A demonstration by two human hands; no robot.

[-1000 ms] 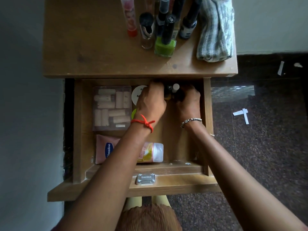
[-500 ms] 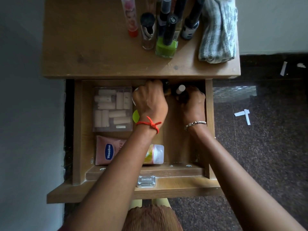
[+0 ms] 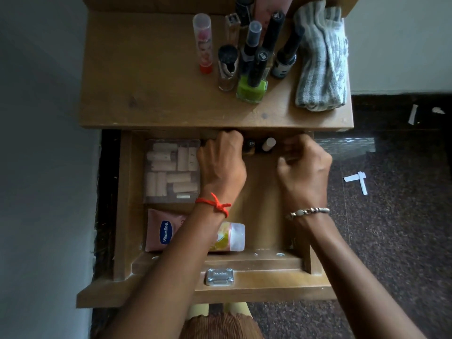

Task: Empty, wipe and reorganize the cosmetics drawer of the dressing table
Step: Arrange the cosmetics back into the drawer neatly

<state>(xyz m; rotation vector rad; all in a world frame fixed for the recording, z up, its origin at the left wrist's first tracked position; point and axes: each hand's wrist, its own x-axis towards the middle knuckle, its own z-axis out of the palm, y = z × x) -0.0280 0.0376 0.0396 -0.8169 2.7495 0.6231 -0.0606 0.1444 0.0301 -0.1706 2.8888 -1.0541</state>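
**In the Open Drawer: Restocking Partway**

In the pulled-out wooden drawer (image 3: 266, 216) of the dressing table, back row under arrangement. Left hand (image 3: 221, 165), red thread at wrist, knuckles up, fingers curled down at the back edge; anything gripped hidden, cannot tell. Right hand (image 3: 303, 167), silver bracelet at wrist, fingers curled near the back right corner; holding or empty, cannot tell. Between them, upright: small dark-capped bottle (image 3: 250, 146), small pale-capped bottle (image 3: 268, 144). Already placed: clear rigid plastic box of pale matte cylinders (image 3: 171, 172), back left; soft pink Vaseline tube (image 3: 166, 231), lying flat, front left. Left to return, by estimate: glossy green glass polish bottle (image 3: 252, 90) and slim dark-capped tubes (image 3: 274, 33) close behind it, on the wooden surface (image 3: 146, 81). Striped grey-white woven cloth (image 3: 320, 69) folded at right, suggesting wiping done.
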